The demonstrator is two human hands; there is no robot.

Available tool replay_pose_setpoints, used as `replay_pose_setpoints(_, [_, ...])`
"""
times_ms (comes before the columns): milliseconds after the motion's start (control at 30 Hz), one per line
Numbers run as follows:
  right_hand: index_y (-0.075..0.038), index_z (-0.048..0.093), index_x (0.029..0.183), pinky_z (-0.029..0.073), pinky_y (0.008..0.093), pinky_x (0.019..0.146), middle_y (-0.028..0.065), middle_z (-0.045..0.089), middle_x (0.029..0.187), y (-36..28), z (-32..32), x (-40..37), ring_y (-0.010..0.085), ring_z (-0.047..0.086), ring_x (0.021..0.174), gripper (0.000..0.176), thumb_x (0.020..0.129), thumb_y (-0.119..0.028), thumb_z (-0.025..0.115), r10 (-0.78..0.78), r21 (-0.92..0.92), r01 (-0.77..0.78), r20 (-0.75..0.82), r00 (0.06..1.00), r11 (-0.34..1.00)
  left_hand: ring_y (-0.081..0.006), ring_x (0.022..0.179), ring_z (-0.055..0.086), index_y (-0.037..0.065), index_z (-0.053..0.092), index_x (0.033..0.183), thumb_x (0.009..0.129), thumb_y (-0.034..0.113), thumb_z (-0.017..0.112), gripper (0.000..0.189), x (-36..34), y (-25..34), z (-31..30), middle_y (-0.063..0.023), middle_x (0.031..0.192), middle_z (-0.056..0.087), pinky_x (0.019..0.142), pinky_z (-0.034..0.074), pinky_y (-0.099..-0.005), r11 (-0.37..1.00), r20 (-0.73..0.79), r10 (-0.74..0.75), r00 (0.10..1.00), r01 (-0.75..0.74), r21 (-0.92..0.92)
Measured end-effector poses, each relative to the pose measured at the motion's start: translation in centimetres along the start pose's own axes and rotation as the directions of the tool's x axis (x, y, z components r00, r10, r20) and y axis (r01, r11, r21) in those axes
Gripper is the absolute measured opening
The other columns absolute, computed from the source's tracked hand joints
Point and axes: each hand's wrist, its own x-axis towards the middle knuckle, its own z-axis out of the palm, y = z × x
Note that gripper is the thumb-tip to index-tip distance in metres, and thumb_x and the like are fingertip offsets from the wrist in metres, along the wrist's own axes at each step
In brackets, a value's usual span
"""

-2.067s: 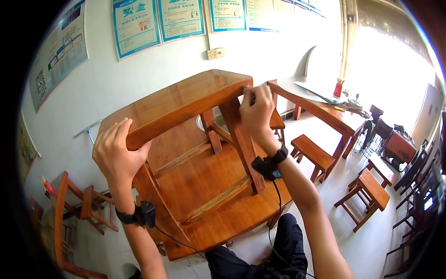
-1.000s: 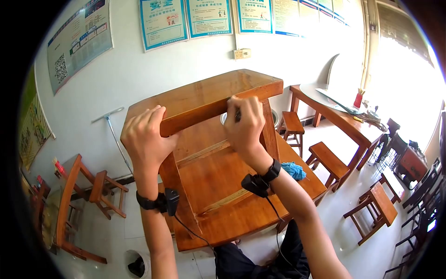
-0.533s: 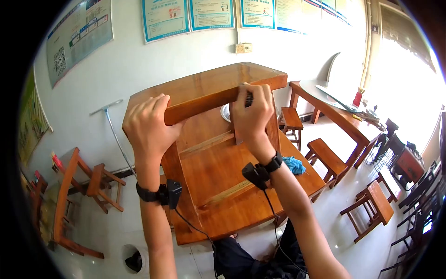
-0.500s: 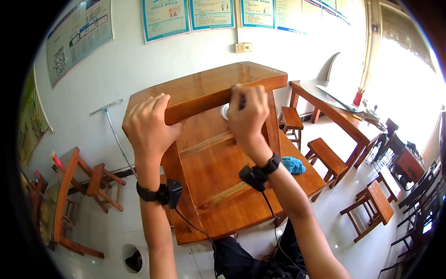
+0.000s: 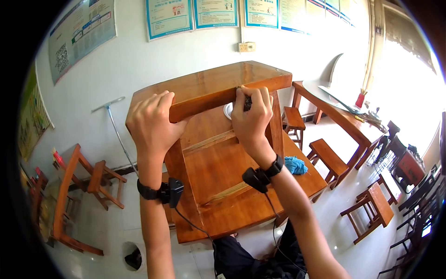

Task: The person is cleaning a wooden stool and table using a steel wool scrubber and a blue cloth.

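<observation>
A varnished wooden stool (image 5: 209, 86) stands up on a wooden table (image 5: 297, 190), its thick front edge toward me. My left hand (image 5: 155, 121) is closed over the left end of that edge, fingers on top and thumb stretched below. Near the right part of the same edge, my right hand (image 5: 253, 114) is closed around a small dark, rough-textured wad (image 5: 248, 103), its thumb and fingertips at the wood. What the wad is made of cannot be made out. Behind my right hand, a white round object (image 5: 228, 110) is partly hidden. A crumpled blue cloth (image 5: 295, 165) lies on the table's right side.
Several wooden stools (image 5: 327, 156) stand to the right, by another table (image 5: 346, 116) with a red holder (image 5: 360, 99) on it. To the left are a stool (image 5: 97, 176), a squeegee pole (image 5: 118, 135) against the wall and a bin (image 5: 134, 255). Black cables hang from both wrists.
My right hand, blurred by motion before, is now sharper and turned, so more of the dark wad shows. The left hand keeps its hold; the whole view has shifted slightly.
</observation>
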Motion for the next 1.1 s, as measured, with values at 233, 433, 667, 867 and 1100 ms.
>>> replay_pose_setpoints(233, [-0.005,0.066,0.087,0.043,0.0398,0.072,0.008,0.056,0.079,-0.7,-0.1,-1.3,0.0274,0.056,0.073,0.011,0.087,0.004,0.073,-0.101,-0.02,0.101,-0.02,0.995,0.995,-0.0276,0.088,0.075,0.007,0.077,0.101,0.065,0.043,0.095,0.054,0.0,0.1,-0.1,-0.0075,0.099,0.079,0.08,0.059,-0.038,1.0,0.025,-0.015,1.0,0.015,-0.002])
replay_pose_setpoints(433, [-0.004,0.066,0.091,0.045,0.0398,0.074,0.0088,0.06,0.081,-1.8,0.8,-2.2,0.0274,0.059,0.076,0.013,0.086,0.005,0.074,-0.073,-0.06,0.069,-0.055,0.996,0.996,-0.0244,0.09,0.076,0.008,0.079,0.1,0.06,0.037,0.097,0.053,0.0,0.1,0.0,-0.0068,0.099,0.08,0.078,0.059,-0.0359,0.999,0.018,-0.027,0.999,0.027,0.02])
replay_pose_setpoints(667, [-0.005,0.065,0.089,0.045,0.0398,0.074,0.0087,0.059,0.081,-1.9,0.3,-2.4,0.0281,0.058,0.073,0.015,0.085,0.005,0.076,0.064,-0.033,-0.066,-0.039,0.997,0.997,-0.0277,0.091,0.076,0.007,0.077,0.102,0.061,0.034,0.097,0.053,-0.2,0.1,0.1,-0.0091,0.102,0.08,0.081,0.059,-0.0389,1.0,-0.001,-0.017,1.0,0.017,0.01])
replay_pose_setpoints(867, [-0.006,0.065,0.087,0.045,0.0392,0.076,0.0074,0.062,0.082,-0.8,-0.3,-3.3,0.0267,0.059,0.075,0.014,0.085,0.004,0.075,-0.049,0.0,0.049,0.026,0.998,0.999,-0.0277,0.095,0.076,0.008,0.077,0.103,0.059,0.031,0.098,0.054,-0.1,0.2,-0.2,-0.0087,0.104,0.08,0.083,0.06,-0.0391,0.999,0.068,-0.053,0.996,0.054,-0.009])
replay_pose_setpoints(1100, [-0.005,0.072,0.09,0.044,0.0372,0.079,0.0072,0.069,0.084,-2.9,-0.3,-3.5,0.0254,0.063,0.078,0.018,0.079,0.005,0.081,0.045,0.077,-0.049,0.051,0.998,0.996,-0.0274,0.093,0.076,0.008,0.078,0.103,0.057,0.03,0.099,0.055,-0.3,0.0,0.3,-0.0094,0.104,0.08,0.084,0.06,-0.039,1.0,-0.001,-0.003,1.0,0.003,-0.002])
